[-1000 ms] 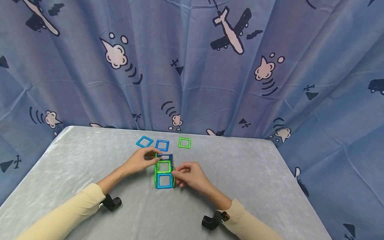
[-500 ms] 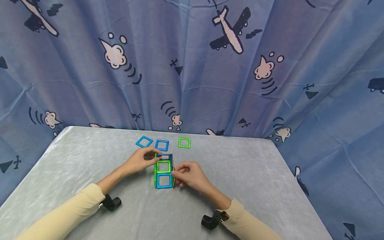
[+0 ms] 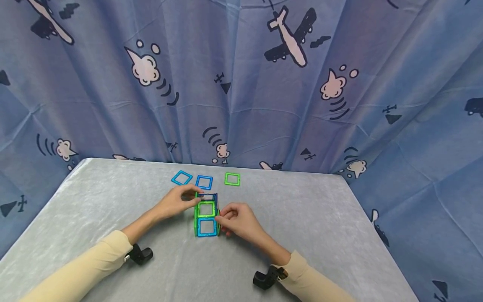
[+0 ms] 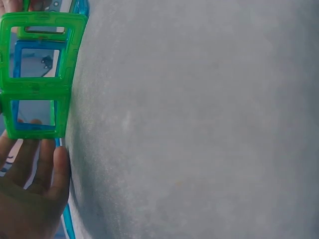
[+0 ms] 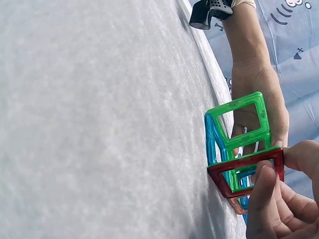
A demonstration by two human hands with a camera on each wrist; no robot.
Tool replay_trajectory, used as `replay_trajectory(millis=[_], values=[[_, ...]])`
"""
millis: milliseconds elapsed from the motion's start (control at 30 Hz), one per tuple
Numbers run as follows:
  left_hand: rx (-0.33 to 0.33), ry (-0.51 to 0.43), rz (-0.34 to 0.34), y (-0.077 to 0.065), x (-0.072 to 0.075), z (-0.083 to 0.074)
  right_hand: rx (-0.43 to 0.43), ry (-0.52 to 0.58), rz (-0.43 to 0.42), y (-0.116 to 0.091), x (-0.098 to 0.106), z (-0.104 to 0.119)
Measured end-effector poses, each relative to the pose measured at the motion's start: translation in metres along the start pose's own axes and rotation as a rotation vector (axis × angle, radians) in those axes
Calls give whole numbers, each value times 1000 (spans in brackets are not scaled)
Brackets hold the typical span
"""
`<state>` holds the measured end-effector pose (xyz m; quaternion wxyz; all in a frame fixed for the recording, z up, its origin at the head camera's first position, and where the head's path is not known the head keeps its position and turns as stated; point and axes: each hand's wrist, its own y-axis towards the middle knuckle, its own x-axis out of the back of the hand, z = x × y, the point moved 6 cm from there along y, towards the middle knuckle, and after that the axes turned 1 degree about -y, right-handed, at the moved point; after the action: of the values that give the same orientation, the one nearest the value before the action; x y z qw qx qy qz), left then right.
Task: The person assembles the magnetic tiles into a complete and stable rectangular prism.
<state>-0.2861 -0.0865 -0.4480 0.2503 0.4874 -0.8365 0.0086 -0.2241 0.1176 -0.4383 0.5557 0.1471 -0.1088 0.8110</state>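
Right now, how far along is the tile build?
Looks done: most of the green-and-blue box-like tile structure, its square frames joined edge to edge.
In hand: the right hand pinches a red tile at the structure's right side; the left hand grips its far left corner.
Possibly left: two blue tiles and a green tile lying loose beyond it.

Blue plane-print curtain [image 3: 249, 105] — bhnd grey tbl [image 3: 309, 214]

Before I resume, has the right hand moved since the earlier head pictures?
No. In the head view, the right hand shows no clear shift in any direction against the loose green square on the table.
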Motion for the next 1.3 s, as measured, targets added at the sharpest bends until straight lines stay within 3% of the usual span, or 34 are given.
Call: replay_trajectory(millis=[433,767,1067,1300], values=[[-10,9,-5,1,0,1,39,-92,-19,-1,-2,7],[-1,7,-2,0,0,-1,75,-53,67,-16,-4,20],[4,-11,-5,-2,3,-2,94,-68,101,-11,-1,-3],[64,-43,18,-6,6,0,115,-71,73,-6,17,-9]])
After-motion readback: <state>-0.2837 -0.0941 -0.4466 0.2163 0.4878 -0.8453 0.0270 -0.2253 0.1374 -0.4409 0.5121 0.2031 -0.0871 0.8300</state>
